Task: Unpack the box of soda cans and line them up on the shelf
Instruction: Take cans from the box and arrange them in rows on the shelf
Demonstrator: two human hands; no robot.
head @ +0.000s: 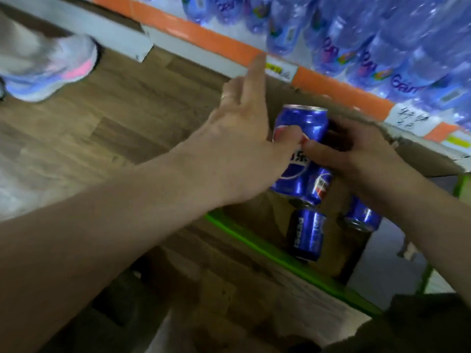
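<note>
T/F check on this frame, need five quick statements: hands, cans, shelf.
1. Both hands touch the top blue can. True.
2. The cans are red. False: they are blue.
3. The left hand has its index finger straight. True.
4. The shelf edge above is green. False: it is orange.
5. The right hand is away from the cardboard box. False: it reaches into it.

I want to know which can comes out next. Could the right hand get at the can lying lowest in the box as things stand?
Probably not yet: the right hand grips the upper cans along with the left hand. The lowest can lies uncovered in the box, so nothing blocks it.
</note>
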